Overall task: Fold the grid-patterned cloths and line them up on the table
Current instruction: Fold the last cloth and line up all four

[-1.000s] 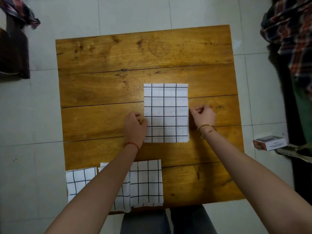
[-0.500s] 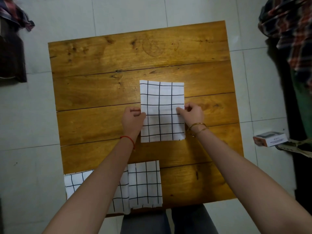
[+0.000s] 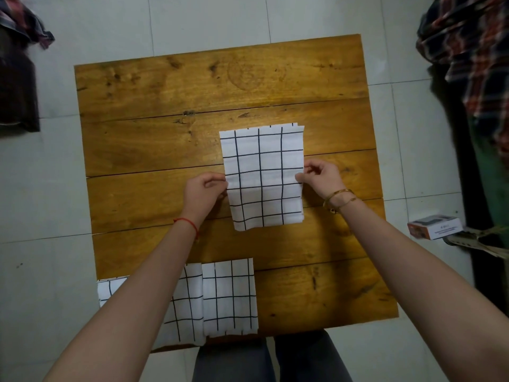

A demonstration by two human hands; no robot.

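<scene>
Head view: my left hand (image 3: 205,190) pinches the left edge of the grid-patterned cloth (image 3: 263,176) at mid-length, and my right hand (image 3: 319,177) pinches the edge opposite. The cloth lies flat between them on the wooden table (image 3: 165,106). I judge the next fold wants both pinches level, so edges meet squarely. Folded cloths (image 3: 228,296) sit nearer me.

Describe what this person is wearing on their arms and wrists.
Both forearms are bare, with no sleeves in view. The left hand has a thin red string bracelet at the wrist. The right hand has thin gold bangles at the wrist, at least two. No rings or watch can be made out.
</scene>
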